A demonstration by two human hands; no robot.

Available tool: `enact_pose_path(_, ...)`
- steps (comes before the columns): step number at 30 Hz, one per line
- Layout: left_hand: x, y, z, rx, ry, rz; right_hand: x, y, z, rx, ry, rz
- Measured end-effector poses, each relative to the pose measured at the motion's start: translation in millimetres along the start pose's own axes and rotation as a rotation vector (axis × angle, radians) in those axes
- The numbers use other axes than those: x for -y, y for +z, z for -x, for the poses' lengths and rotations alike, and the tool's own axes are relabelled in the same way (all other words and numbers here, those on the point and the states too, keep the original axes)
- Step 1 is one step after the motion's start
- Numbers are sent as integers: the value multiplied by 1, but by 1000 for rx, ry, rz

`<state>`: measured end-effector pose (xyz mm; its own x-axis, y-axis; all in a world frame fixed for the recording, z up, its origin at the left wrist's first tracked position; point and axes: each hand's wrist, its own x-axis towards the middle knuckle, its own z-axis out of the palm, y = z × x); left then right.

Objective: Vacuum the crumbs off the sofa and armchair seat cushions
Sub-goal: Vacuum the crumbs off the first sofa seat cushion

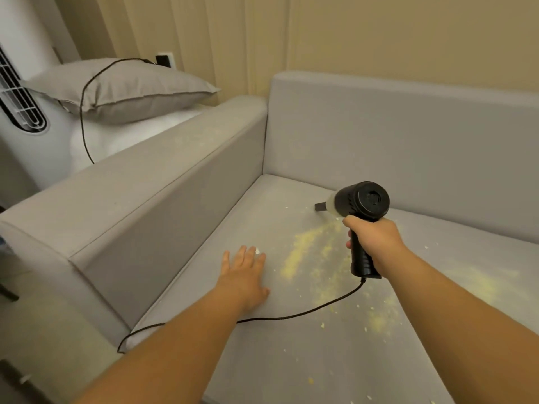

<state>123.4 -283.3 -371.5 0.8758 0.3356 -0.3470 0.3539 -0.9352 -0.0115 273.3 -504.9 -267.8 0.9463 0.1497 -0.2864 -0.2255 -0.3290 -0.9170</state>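
Note:
A grey sofa seat cushion [233,228] fills the middle of the view, strewn with pale yellow crumbs [306,249] in streaks and patches. My right hand [372,242] grips the handle of a black handheld vacuum [361,201], whose small nozzle points left just above the cushion near the backrest. My left hand [243,274] rests flat on the cushion, fingers straight, left of the crumbs. More crumbs [478,282] lie to the right. The vacuum's black cord [291,316] runs from the handle across the cushion, under my left forearm.
The sofa's armrest [140,182] rises at the left and the backrest [408,135] behind. Beyond the armrest lies a grey pillow [122,88] on white bedding, with the cord leading to a wall socket [164,60]. A white fan unit [20,91] stands far left.

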Motion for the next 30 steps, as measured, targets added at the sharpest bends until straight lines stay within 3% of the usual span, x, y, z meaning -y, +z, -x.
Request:
enact_pose_path(12, 12, 27, 58, 84, 97, -108, -4, 25, 29, 63, -1, -91)
enact_pose_path(19, 7, 23, 58, 185, 25, -19, -5, 28, 39, 80, -56, -37)
enact_pose_path(26, 5, 35, 17, 9, 34, 89, -15, 41, 13, 99, -70, -39)
enact_pose_path(30, 2, 32, -7, 10, 27, 80, -20, 45, 3, 98, -23, -62)
